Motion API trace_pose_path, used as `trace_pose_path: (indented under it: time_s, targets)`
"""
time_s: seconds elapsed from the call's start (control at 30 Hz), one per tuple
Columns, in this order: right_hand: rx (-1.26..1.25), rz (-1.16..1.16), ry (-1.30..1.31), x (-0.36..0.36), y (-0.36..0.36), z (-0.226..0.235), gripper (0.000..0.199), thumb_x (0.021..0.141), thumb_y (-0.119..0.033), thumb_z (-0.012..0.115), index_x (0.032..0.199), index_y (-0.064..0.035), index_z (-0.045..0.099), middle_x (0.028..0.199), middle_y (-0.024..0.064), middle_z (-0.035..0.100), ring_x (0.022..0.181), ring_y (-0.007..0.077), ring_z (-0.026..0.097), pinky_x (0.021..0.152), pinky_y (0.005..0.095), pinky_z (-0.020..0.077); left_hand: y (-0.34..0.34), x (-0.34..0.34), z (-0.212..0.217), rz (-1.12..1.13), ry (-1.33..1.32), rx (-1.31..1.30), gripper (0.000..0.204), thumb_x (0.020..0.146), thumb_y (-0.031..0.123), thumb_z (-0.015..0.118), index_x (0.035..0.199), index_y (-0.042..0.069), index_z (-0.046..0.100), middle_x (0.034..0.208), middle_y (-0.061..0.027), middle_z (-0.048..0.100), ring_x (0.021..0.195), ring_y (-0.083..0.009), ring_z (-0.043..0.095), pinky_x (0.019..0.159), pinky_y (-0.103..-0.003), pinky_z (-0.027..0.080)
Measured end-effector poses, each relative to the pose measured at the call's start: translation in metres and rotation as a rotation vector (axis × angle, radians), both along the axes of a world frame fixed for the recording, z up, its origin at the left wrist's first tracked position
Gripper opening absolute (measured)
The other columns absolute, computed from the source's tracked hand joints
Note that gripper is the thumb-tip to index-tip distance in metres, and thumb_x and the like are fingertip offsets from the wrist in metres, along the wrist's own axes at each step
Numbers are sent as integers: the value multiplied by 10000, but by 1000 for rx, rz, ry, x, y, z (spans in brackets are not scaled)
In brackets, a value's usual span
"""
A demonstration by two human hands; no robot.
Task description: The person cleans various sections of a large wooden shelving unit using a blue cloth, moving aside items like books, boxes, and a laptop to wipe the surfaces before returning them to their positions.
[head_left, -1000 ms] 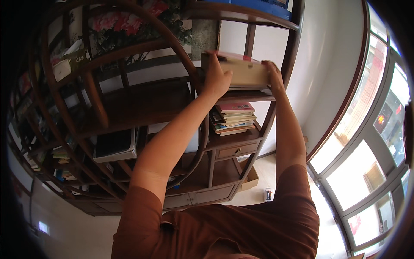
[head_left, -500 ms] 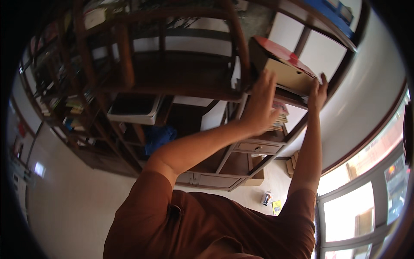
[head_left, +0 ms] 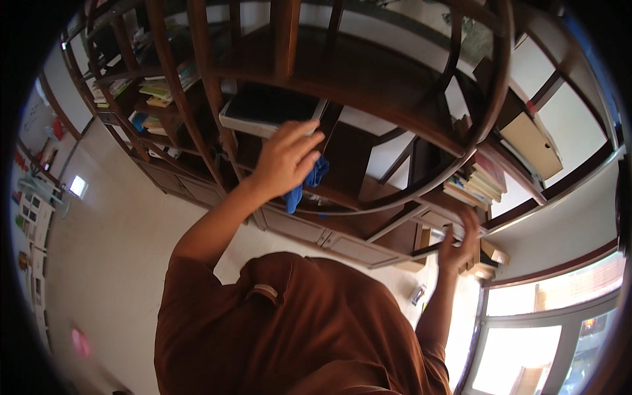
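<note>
My left hand (head_left: 284,161) is raised in front of the dark wooden shelf unit, its fingers loosely stretched out to the right and nothing seen in them. Just beside and behind its lower fingers hangs a blue cloth (head_left: 295,199), which the hand overlaps; whether they touch is unclear. Above lies a flat white-edged case with a dark top (head_left: 273,105), its front edge near my fingertips. My right hand (head_left: 459,245) is lower at the right, slightly blurred, thumb and fingers apart, in front of the small drawer. A tan box file (head_left: 532,141) stands on the upper right shelf.
Stacked books (head_left: 475,184) sit on a shelf above the right hand. More books (head_left: 161,89) fill compartments at the left. A curved wooden rail (head_left: 421,191) sweeps across the unit's front. Pale floor (head_left: 125,263) lies at the left; a bright window (head_left: 520,355) is at the right.
Both hands have left the box file, which stays on the upper right shelf. My left hand has moved left toward the blue cloth, my right hand down. The view has turned left.
</note>
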State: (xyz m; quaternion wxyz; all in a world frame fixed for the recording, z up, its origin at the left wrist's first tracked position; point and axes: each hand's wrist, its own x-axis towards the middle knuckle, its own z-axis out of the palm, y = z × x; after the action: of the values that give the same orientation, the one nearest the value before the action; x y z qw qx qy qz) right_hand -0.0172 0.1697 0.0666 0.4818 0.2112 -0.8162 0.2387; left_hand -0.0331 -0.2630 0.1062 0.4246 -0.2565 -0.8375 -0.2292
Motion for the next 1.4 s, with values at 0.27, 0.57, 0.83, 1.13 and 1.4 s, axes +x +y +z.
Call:
trace_pose_path:
  time_s: [0.27,0.57,0.83,1.13,1.4]
  targets:
    - [87,387,-696,-70,-208,-92,520,835,-210,770,1288,-29,588,1309,194,615,1195,405,596,1007,456,499,-63,-10,-31,-20,-22,78,305,832,72,725,1123,-11,689,1275,-155,632,1111,-354,623,954,-450,512]
    - [381,-9,-863,-116,-362,-162,860,754,-300,797,1501,-84,428,1325,212,556,1212,413,542,999,497,476,-133,-15,-3,-98,120,134,313,820,-18,680,1133,-23,690,1278,-183,649,1167,-384,636,1025,-485,506]
    - [-957,551,-1295,-89,-305,-174,511,780,-131,615,1276,-8,625,1156,172,698,1017,343,683,928,429,541,-159,-52,54,-138,296,105,286,846,66,700,1124,0,713,1260,-157,657,1136,-350,646,1012,-471,512]
    - [-1416,749,-477,-7,-227,42,626,911,-363,619,1431,-36,497,1323,236,599,1135,362,657,980,494,566,-167,-110,94,66,193,27,408,914,384,714,1061,4,731,1046,-139,731,959,-307,696,840,-404,554]
    - [-314,199,-350,-135,-230,155,653,971,-167,649,1558,-87,375,1502,178,485,1366,289,487,1139,400,389,-153,-115,89,273,39,-68,387,913,414,668,941,37,751,873,-107,736,822,-282,691,731,-399,539]
